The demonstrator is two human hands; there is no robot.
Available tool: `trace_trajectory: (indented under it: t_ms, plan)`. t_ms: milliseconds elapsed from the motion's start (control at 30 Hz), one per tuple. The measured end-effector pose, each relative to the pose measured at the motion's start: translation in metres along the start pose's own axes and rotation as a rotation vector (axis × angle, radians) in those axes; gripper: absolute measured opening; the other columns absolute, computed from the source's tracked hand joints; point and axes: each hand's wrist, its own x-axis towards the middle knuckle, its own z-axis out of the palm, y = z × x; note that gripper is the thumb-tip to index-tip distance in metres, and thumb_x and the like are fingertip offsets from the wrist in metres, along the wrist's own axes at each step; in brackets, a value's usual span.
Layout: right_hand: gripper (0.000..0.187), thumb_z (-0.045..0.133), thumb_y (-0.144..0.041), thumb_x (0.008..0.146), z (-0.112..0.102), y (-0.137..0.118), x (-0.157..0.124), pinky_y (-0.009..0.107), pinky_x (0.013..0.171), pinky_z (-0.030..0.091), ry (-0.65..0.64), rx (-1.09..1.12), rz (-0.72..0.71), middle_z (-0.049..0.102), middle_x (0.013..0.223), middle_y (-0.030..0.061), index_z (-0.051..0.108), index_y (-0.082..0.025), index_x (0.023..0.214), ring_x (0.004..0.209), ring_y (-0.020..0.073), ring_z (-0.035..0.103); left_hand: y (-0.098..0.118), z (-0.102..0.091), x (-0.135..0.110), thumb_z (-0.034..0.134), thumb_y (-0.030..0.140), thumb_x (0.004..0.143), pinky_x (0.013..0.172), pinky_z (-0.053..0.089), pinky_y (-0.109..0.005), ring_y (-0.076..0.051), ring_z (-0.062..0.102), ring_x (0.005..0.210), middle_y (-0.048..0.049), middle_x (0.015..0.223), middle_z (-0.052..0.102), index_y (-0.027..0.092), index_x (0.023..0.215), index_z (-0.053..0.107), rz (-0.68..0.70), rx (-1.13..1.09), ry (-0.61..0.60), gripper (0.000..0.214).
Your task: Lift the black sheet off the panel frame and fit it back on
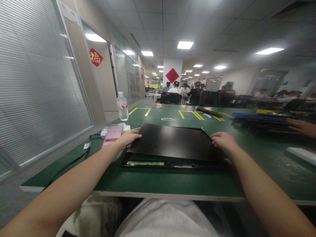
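Observation:
A flat black panel lies on a black chassis on the green table, with a green circuit strip showing along the chassis's near edge. My left hand grips the panel's left edge, fingers curled over it. At the right edge, my right hand holds the panel, fingers closed on the rim. The panel's near edge sits slightly raised above the chassis.
A pink phone lies left of my left hand, with a black cable trailing off the table. A water bottle stands behind it. Another person's hand rests by stacked black panels at right. Seated people work at the back.

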Motion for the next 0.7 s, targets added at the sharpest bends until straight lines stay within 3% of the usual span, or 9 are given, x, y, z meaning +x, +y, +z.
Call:
trace_trajectory:
  t_ms: [300,467,567,700]
  plan:
    - [0.035,0.056,-0.02,0.077,0.0,-0.004,-0.003,0.022,0.056,0.048,-0.005,0.095,-0.014,0.076,0.082,0.0071,0.071,-0.014,0.108,0.06,0.014,0.066,0.006,0.004,-0.007,0.08,0.025,0.052,0.059,0.054,-0.033,-0.025,0.071,0.063,-0.0066,0.074,0.076,0.013,0.094,0.072,-0.023,-0.003,0.015,0.045]
    - [0.031,0.056,-0.021,0.078,-0.008,-0.002,-0.001,0.025,0.072,0.049,0.105,-0.041,-0.05,0.076,0.09,0.0057,0.076,-0.019,0.102,0.082,0.0193,0.069,0.006,0.003,-0.006,0.079,0.025,0.051,0.06,0.054,-0.035,-0.025,0.07,0.064,-0.0062,0.076,0.076,0.014,0.097,0.07,-0.029,-0.002,0.03,0.048]
    - [0.028,0.058,-0.021,0.077,-0.009,-0.001,-0.001,0.027,0.076,0.05,0.03,-0.087,-0.028,0.076,0.095,0.007,0.079,-0.019,0.096,0.091,0.0229,0.069,0.007,0.003,-0.006,0.079,0.027,0.05,0.061,0.054,-0.036,-0.026,0.07,0.065,-0.0059,0.075,0.075,0.014,0.093,0.07,-0.01,0.022,0.034,0.046]
    - [0.027,0.061,-0.021,0.076,-0.004,0.001,0.001,0.029,0.075,0.052,-0.123,-0.085,0.019,0.076,0.097,0.0089,0.079,-0.017,0.095,0.086,0.0236,0.07,0.007,0.003,-0.006,0.08,0.03,0.048,0.06,0.052,-0.035,-0.026,0.069,0.064,-0.0055,0.073,0.074,0.015,0.088,0.07,0.009,0.046,0.035,0.044]
